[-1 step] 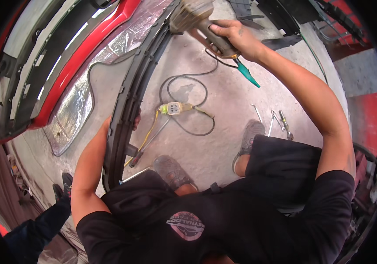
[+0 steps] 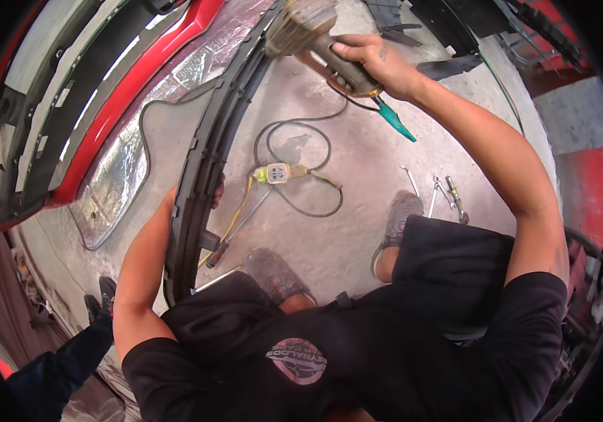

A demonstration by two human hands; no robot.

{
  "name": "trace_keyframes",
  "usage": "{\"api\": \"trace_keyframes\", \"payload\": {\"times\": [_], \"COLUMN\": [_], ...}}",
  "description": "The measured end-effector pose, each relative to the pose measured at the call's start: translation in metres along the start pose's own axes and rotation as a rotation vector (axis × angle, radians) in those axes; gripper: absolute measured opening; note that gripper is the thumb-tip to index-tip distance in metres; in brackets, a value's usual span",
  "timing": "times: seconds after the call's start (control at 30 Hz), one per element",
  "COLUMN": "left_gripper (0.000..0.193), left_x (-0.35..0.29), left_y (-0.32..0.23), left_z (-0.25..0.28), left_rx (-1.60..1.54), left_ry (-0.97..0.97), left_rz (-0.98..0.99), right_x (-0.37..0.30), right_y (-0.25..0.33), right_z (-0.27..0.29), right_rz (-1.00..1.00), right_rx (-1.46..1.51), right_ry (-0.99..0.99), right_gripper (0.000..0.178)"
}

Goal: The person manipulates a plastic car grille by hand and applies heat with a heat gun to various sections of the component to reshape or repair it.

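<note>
Nothing has shifted: right hand (image 2: 372, 63) still grips the heat gun (image 2: 308, 32), left hand (image 2: 199, 197) the black trim (image 2: 206, 162).

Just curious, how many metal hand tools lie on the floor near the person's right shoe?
3, side by side: one wrench, another wrench, and a third tool. Clothing may hide more.

Looking steeply down from head height over a black shirt (image 2: 329, 352) and bent knees, close to the body, facing a concrete floor (image 2: 358, 232). Bending straight lines toward the round dark rim as a wide fisheye. Taking in both forearms from the lower edge, reaching as far as a red car panel (image 2: 125, 91) at the upper left. Offering only one view, so sharing nothing with another.
</note>
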State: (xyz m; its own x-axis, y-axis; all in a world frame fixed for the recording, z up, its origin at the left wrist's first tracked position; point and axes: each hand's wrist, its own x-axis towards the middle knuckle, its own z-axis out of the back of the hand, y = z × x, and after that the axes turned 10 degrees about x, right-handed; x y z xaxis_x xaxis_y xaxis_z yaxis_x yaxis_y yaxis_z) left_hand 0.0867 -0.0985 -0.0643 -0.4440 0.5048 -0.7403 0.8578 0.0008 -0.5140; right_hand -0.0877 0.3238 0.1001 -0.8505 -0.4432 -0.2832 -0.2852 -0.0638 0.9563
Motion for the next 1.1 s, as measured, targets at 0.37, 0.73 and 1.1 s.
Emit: {"api": "trace_keyframes", "payload": {"times": [0.37, 0.73, 1.1], "left_gripper": [0.041, 0.042, 0.041], "left_x": [-0.004, -0.002, 0.003], "left_y": [-0.011, -0.01, -0.007], "left_z": [0.011, -0.001, -0.004], "left_rx": [-0.074, -0.11, -0.074], "left_ry": [0.195, 0.101, 0.022], "left_rz": [-0.003, -0.029, 0.025], "right_x": [-0.01, -0.013, -0.012], "right_y": [0.007, 0.012, 0.018], "right_z": [0.005, 0.017, 0.021], "right_rz": [0.004, 0.071, -0.004], "right_rx": [-0.104, -0.18, -0.081], "right_ry": [0.018, -0.013, 0.04], "right_gripper": [0.041, 0.044, 0.038]}}
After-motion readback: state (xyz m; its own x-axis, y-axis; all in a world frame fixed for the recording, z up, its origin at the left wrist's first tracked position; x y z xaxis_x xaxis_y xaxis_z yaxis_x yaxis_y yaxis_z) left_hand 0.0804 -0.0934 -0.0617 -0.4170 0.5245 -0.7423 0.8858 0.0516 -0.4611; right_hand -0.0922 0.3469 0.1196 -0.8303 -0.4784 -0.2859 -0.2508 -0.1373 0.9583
